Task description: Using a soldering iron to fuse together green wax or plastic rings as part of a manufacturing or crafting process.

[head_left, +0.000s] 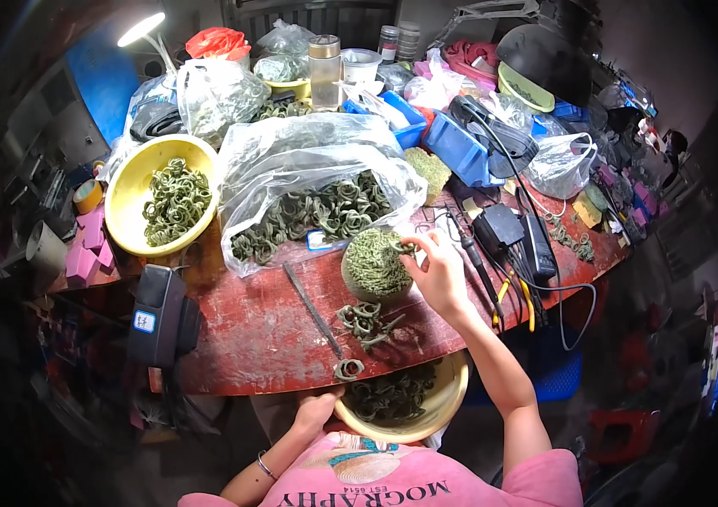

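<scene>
- Red table [232, 321]: spreads beneath the right hand [438, 275] and out to both sides of its fingers.
- Clear bag [291, 144]: beyond the fingers and to their left, its mouth full of green curls.
- Lap bowl [459, 380]: nearer the body than the fingers, below the table edge, with darker pieces inside. The left hand [317, 411] is by its rim; its fingers are hidden, so I cannot tell their grip.
- Ball [373, 266]: just left of the fingers, round, with no clear long axis; its studded face is turned upward.
- Loose curls [365, 323]: a small heap nearer the body than the fingers.
- Curl [402, 248]: pinched between right thumb and forefinger, nearly together, against the ball's upper right. Its long axis is unclear. This looks like placing or adjusting it; the next move probably calls for a light, steady pinch that spares its neighbours.
</scene>
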`<control>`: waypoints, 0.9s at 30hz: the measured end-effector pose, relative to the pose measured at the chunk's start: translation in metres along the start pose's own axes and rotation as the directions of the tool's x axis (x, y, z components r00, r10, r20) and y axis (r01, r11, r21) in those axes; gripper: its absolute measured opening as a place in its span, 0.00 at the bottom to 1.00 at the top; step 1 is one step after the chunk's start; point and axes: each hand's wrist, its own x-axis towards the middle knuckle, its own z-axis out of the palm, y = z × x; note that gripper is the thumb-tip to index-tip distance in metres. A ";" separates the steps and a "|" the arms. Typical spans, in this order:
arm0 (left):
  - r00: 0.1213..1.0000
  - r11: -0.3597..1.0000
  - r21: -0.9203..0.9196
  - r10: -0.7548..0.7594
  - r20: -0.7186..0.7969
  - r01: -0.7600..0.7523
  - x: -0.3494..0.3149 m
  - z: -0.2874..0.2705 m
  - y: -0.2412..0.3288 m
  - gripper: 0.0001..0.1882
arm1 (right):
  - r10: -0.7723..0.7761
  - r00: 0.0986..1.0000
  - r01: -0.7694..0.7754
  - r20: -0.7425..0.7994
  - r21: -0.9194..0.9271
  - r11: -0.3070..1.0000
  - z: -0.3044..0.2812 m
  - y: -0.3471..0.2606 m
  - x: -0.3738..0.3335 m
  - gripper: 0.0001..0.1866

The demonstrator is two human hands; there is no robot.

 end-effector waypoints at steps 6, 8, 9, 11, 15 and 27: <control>0.995 0.991 -0.086 0.101 0.019 -0.099 0.013 -0.010 -0.009 0.14 | -0.151 0.984 0.103 0.094 0.394 0.913 -0.011 -0.042 -0.035 0.10; 0.987 0.986 -0.045 0.158 -0.031 -0.159 0.031 -0.016 -0.027 0.14 | -0.360 0.931 0.327 0.059 0.305 0.895 0.004 -0.045 -0.044 0.11; 0.973 0.975 -0.007 0.222 -0.066 -0.223 0.035 -0.016 -0.028 0.13 | -0.371 0.925 0.328 0.087 0.313 0.891 0.010 -0.044 -0.050 0.12; 0.971 0.971 -0.033 0.234 -0.053 -0.236 0.035 -0.021 -0.030 0.13 | -0.400 0.910 0.364 0.108 0.249 0.897 0.013 -0.045 -0.056 0.13; 0.956 0.949 -0.136 0.291 0.039 -0.284 0.028 -0.031 -0.021 0.14 | -0.335 0.925 0.275 0.180 0.292 0.916 0.007 -0.045 -0.067 0.15; 0.959 0.900 -0.369 0.274 0.071 -0.230 0.025 -0.049 -0.035 0.17 | -0.434 0.838 0.132 0.331 0.648 0.750 -0.031 -0.057 -0.115 0.09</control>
